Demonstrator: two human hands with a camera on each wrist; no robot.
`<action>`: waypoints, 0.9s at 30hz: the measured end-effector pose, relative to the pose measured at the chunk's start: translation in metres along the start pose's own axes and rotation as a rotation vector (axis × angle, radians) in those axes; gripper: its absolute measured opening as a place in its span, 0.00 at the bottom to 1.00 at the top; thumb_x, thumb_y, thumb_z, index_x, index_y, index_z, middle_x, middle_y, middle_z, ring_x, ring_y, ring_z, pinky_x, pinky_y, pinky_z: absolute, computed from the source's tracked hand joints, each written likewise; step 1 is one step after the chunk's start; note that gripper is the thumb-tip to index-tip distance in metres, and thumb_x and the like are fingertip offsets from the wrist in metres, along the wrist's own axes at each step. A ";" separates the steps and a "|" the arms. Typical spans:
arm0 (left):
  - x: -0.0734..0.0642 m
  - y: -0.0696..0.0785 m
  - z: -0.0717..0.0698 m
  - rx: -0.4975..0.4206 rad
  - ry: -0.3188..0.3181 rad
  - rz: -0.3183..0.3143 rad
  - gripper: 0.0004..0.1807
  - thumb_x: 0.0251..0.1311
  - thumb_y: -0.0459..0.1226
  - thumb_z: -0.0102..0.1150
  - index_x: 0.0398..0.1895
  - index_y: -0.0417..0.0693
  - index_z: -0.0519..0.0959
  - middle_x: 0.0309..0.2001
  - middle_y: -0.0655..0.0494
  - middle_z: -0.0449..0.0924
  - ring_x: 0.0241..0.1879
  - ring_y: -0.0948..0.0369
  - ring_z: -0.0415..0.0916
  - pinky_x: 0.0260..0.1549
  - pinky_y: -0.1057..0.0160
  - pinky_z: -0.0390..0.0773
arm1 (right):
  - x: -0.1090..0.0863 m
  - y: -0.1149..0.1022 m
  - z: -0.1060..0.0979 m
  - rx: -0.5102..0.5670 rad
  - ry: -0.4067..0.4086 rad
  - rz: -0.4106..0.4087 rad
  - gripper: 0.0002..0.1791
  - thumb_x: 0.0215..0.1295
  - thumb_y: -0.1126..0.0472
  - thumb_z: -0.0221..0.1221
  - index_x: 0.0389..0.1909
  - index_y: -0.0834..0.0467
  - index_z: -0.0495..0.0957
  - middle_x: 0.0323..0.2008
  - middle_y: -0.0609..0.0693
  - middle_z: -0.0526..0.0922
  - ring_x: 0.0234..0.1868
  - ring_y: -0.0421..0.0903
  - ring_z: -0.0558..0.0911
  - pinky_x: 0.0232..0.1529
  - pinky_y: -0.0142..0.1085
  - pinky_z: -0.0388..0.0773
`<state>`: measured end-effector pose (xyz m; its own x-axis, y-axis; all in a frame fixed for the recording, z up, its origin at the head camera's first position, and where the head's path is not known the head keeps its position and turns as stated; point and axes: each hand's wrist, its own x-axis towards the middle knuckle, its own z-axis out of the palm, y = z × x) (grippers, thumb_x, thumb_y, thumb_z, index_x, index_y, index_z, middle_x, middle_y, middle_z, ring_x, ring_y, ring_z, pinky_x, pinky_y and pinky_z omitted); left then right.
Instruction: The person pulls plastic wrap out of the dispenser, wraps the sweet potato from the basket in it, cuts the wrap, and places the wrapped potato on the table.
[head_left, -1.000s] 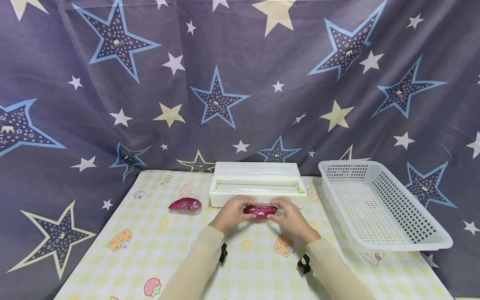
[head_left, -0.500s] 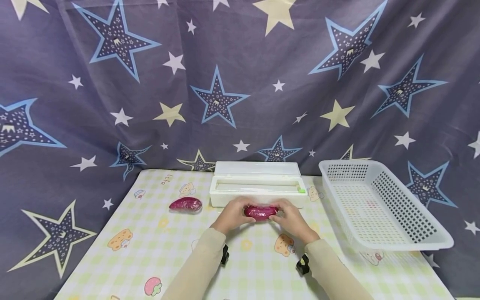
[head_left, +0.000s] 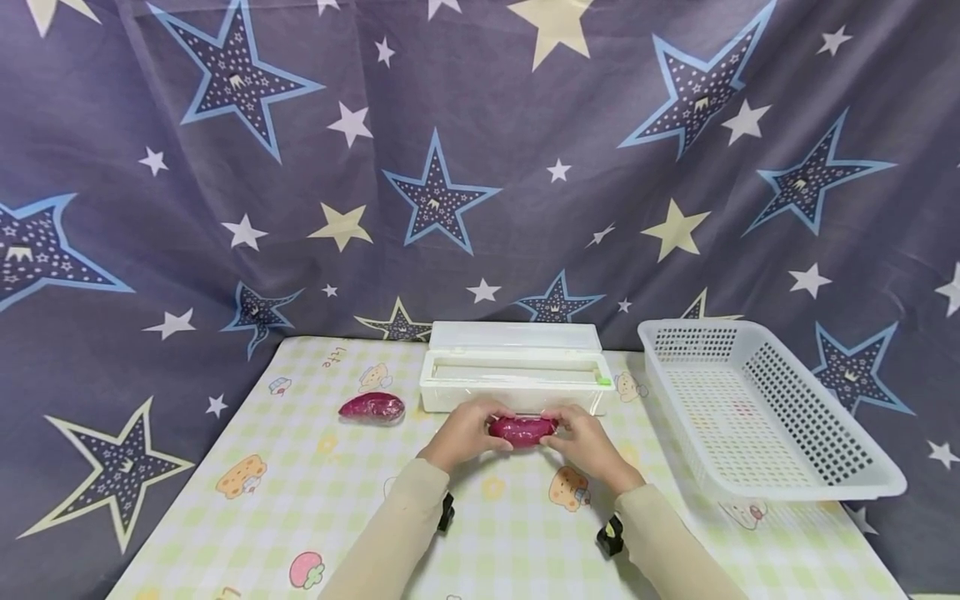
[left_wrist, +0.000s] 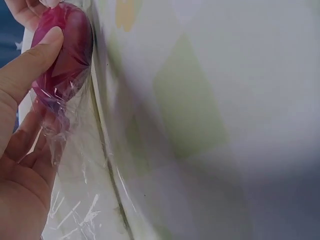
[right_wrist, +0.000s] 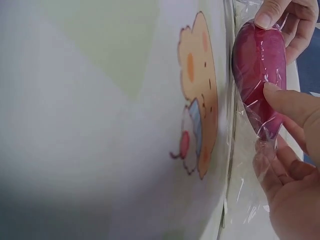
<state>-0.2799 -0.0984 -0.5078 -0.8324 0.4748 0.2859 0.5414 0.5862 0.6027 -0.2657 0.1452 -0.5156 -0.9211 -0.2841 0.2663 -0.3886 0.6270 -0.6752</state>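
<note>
A purple-red sweet potato (head_left: pixel 523 431), wrapped in clear cling film (left_wrist: pixel 75 112), lies crosswise between both hands just in front of the white cling film dispenser (head_left: pixel 517 393). My left hand (head_left: pixel 468 433) grips its left end, with the thumb (left_wrist: pixel 42 55) on the near side and the fingers behind. At the other end my right hand (head_left: pixel 588 446) holds it the same way, thumb (right_wrist: pixel 287 100) pressed on the film. Loose, crinkled film trails past the tapered tips in both wrist views. The dispenser's lid (head_left: pixel 514 337) stands raised at the back.
Another film-wrapped sweet potato (head_left: pixel 372 407) lies left of the dispenser. To the right stands a white perforated plastic basket (head_left: pixel 693 450). A checked cloth with cartoon prints (head_left: pixel 247 533) covers the table, and a starry curtain (head_left: pixel 300 208) hangs behind it.
Both hands have brought the sweet potato slightly toward the person, away from the dispenser, and their fingers have shifted a little on it. The other sweet potato and the basket stay put.
</note>
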 end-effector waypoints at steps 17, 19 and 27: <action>0.001 -0.010 -0.002 -0.043 -0.043 -0.015 0.28 0.44 0.40 0.81 0.52 0.49 0.84 0.51 0.58 0.83 0.52 0.60 0.78 0.55 0.59 0.76 | -0.005 -0.005 0.004 0.009 0.043 0.029 0.19 0.55 0.65 0.74 0.48 0.58 0.84 0.44 0.51 0.82 0.44 0.52 0.81 0.48 0.44 0.81; 0.001 -0.011 -0.002 -0.055 -0.040 -0.006 0.28 0.44 0.39 0.81 0.52 0.49 0.84 0.51 0.57 0.83 0.52 0.59 0.78 0.56 0.58 0.76 | -0.005 -0.006 0.004 0.012 0.049 0.033 0.18 0.56 0.65 0.73 0.49 0.59 0.84 0.43 0.51 0.81 0.43 0.53 0.81 0.47 0.45 0.81; 0.000 -0.013 -0.001 -0.047 -0.026 0.017 0.28 0.44 0.41 0.81 0.52 0.48 0.84 0.50 0.56 0.83 0.51 0.58 0.78 0.55 0.59 0.76 | -0.006 -0.009 0.002 0.019 0.038 0.048 0.17 0.56 0.66 0.73 0.48 0.59 0.84 0.42 0.51 0.81 0.44 0.52 0.81 0.49 0.44 0.81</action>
<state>-0.2875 -0.1066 -0.5150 -0.8194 0.5017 0.2774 0.5488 0.5466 0.6325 -0.2568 0.1397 -0.5124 -0.9389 -0.2264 0.2591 -0.3441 0.6250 -0.7007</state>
